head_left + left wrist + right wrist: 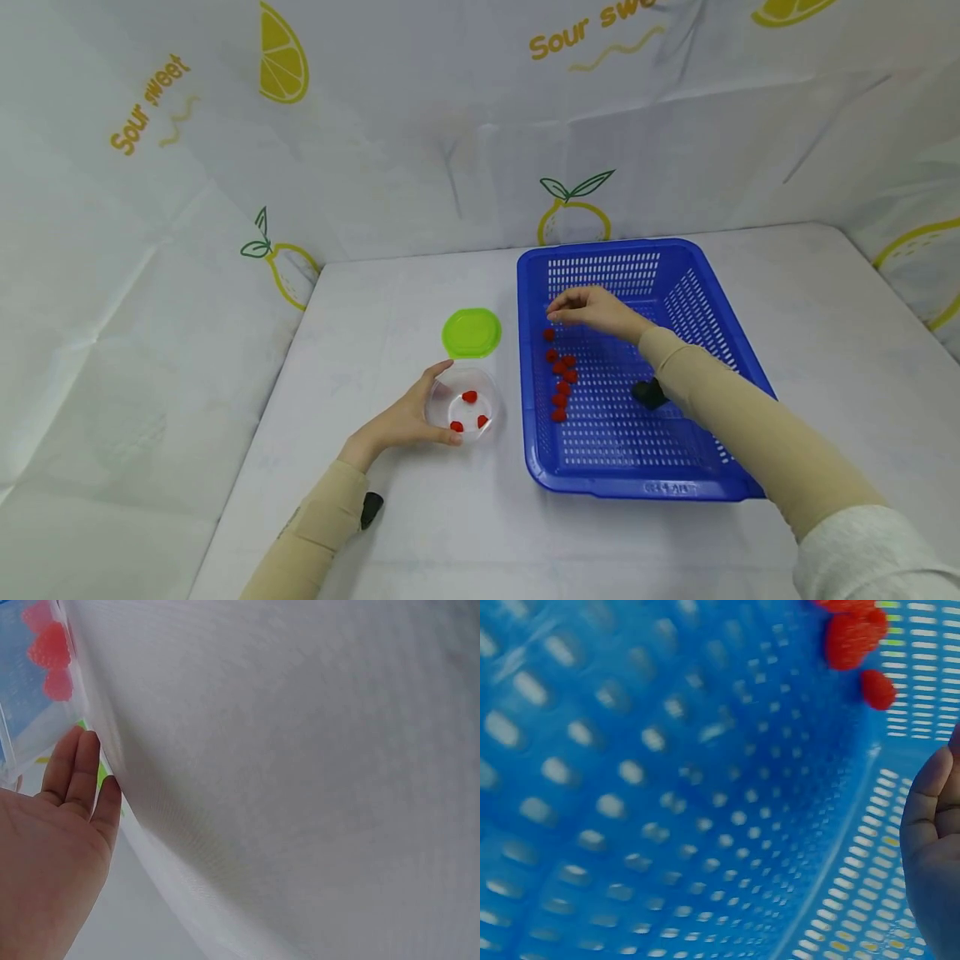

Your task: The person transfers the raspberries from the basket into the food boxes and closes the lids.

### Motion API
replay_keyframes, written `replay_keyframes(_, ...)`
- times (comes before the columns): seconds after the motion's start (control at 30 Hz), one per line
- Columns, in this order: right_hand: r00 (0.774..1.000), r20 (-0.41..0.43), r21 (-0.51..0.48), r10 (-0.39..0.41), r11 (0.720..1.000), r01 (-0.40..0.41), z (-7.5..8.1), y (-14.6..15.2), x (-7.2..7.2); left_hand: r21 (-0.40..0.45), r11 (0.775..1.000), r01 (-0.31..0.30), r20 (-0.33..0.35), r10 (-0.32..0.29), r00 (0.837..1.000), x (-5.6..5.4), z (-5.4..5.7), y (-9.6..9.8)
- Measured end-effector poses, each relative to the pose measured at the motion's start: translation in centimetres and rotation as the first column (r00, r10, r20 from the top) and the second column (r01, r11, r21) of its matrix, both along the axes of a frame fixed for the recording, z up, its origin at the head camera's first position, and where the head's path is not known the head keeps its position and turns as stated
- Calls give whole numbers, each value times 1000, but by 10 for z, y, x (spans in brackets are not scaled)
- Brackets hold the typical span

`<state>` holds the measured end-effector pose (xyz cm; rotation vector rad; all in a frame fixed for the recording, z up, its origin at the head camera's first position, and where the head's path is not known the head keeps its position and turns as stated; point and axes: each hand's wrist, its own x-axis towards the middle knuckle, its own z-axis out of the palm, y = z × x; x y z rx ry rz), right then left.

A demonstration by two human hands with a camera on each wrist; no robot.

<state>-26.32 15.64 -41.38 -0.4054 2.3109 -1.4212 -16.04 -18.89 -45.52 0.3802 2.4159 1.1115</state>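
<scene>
My left hand (pixel 405 414) holds a clear plastic bowl (pixel 489 385) from its left side, fingers at the far rim and thumb along the near side. Three red raspberries (pixel 469 397) lie inside the bowl. In the left wrist view, raspberries (pixel 51 646) show through the clear wall beyond my fingers (pixel 63 766). Over the left part of a blue plastic basket (pixel 600 485) hovers my right hand (pixel 596 312), fingers loosely bent, with nothing visible between them. Just below its fingertips sits a raspberry (pixel 549 334), and several more (pixel 562 388) trail along the basket's left side.
A bright green lid (pixel 471 332) lies flat on the white-covered table (pixel 450 525), behind the bowl. Raised slotted walls surround the basket. A white cloth (pixel 420 150) with lemon prints hangs at the back and left.
</scene>
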Motion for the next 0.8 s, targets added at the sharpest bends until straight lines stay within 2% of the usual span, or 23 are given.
replay_keyframes(0.23,997,-79,150,19,989,-7,-17,2,-3,-2,1000,-4,7,4,1000,0,-1,0)
replay_keyframes(0.37,995,-101,202,26,979,-5,-26,0,-2,1,1000,-2,6,2,1000,-1,-2,0)
replay_keyframes(0.6,990,-138,215,6,976,24,-31,-4,-2,-5,1000,5,2,-5,1000,-1,0,1)
replay_keyframes(0.8,983,-181,247,20,969,26,-34,-6,-1,-3,1000,10,2,-10,1000,-1,0,0)
